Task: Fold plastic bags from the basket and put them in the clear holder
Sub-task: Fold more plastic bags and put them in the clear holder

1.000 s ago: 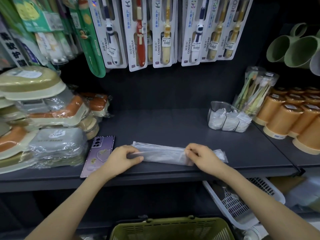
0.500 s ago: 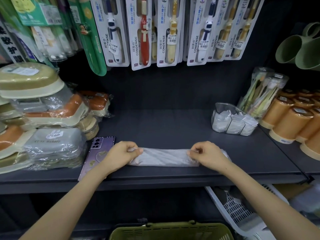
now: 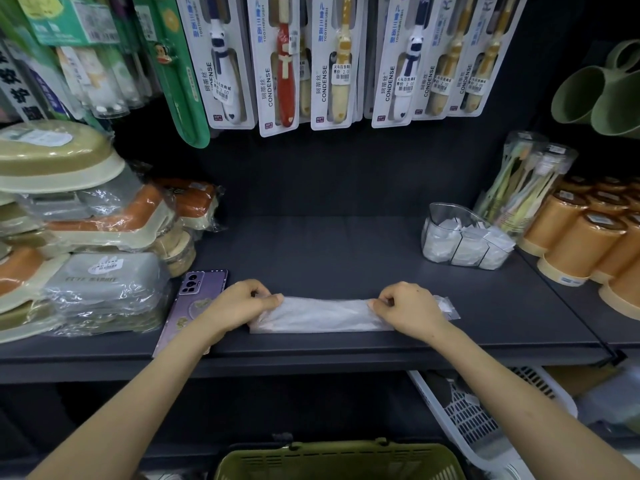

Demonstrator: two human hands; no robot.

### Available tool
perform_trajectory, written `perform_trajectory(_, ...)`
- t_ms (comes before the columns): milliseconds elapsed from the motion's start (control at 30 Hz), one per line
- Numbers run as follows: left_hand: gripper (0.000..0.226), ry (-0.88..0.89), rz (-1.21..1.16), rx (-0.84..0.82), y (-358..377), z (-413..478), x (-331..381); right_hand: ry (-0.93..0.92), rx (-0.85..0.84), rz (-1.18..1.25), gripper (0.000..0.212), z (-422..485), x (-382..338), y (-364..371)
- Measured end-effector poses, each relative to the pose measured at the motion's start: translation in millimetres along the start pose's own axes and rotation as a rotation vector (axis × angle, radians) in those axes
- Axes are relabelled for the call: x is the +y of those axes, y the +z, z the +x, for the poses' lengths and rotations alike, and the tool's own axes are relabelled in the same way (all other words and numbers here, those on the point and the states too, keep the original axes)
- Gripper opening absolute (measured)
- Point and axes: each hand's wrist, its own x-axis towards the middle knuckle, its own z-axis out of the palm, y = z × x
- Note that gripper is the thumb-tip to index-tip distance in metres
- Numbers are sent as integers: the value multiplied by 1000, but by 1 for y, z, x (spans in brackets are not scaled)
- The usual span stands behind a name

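Both hands pinch one plastic bag [image 3: 322, 317], which lies as a long, narrow folded strip across the front of the dark shelf [image 3: 346, 258]. The left hand [image 3: 239, 306] has its fingers curled, with thumb and fingertips closed on the strip's left end. The right hand [image 3: 408, 311] is curled the same way and grips the upper edge close to the right end. A short tail of plastic sticks out past it to the right. The bag stretches between the two grips, flat on the shelf and parallel to its front edge.

Nearest, below the shelf, is the rim of a green basket [image 3: 339, 460], with a white slatted basket [image 3: 467, 420] to its right. On the shelf, a purple phone [image 3: 197, 303] lies face down just left of the left hand, partly under the wrist. Wrapped soap boxes [image 3: 86, 237] are stacked beyond it on the left.

Farther back on the right stands the clear holder [image 3: 464, 237], well apart from the bag; it holds what seem to be white folded bags. Orange cups [image 3: 581, 244] and clear packs of toothbrushes [image 3: 519, 181] stand beside it. Carded toothbrushes [image 3: 287, 64] hang along the back, and green mugs [image 3: 595, 98] hang at the upper right.
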Motion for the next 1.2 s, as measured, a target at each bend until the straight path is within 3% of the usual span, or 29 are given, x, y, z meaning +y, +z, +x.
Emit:
perform_trajectory(67, 33, -60, -29, 65, 4, -4, 4, 2, 8, -6, 43, 0, -1, 1)
perform_trajectory(133, 38, -2, 294, 350, 11, -11, 6, 6, 13, -14, 44, 0, -1, 2)
perform_trajectory(167, 39, 125, 493, 521, 17, -15, 5, 7, 13, -20, 44, 0, -2, 3)
perform_trajectory(233, 42, 483, 683, 631, 33, -22, 6, 10, 14, -34, 44, 0, -2, 3)
perform_trajectory(300, 47, 663, 702, 527, 52, -24, 4, 11, 16, -38, 45, 0, -3, 3)
perform_trajectory(433, 94, 385, 725, 144, 75, -33, 12, 14, 14, -24, 45, 1, -3, 3)
perform_trajectory(500, 98, 278, 743, 114, 81, -31, 8, 11, 9, -24, 42, 1, -3, 4)
perform_trajectory(633, 95, 250, 754, 131, 84, -29, 6, 8, -28, 2, 40, 3, -1, 0)
perform_trajectory(700, 95, 243, 752, 130, 85, -29, 5, 8, -71, 133, 24, 2, 0, -8)
perform_trajectory(767, 94, 243, 759, 126, 86, -29, 6, -29, 92, 200, 10, -5, -5, -14)
perform_trajectory(833, 93, 246, 764, 132, 86, -29, 5, -193, 506, -44, 25, -12, -11, -7)
perform_trajectory(867, 93, 247, 763, 135, 86, -28, 5, -273, 614, -143, 33, -16, -18, -1)
perform_trajectory(933, 93, 249, 754, 139, 87, -27, 4, -400, 545, -271, 41, -21, -31, 22)
perform_trajectory(967, 94, 247, 746, 134, 87, -27, 3, -431, 427, -319, 45, -22, -35, 32)
perform_trajectory(1033, 95, 245, 729, 125, 87, -27, 3, -376, 120, -337, 65, -24, -40, 45)
perform_trajectory(1100, 96, 245, 729, 123, 86, -27, 3, -284, -41, -309, 89, -25, -28, 47)
perform_trajectory(1200, 94, 240, 751, 113, 86, -26, 3, -125, -70, -348, 88, -26, 12, 35)
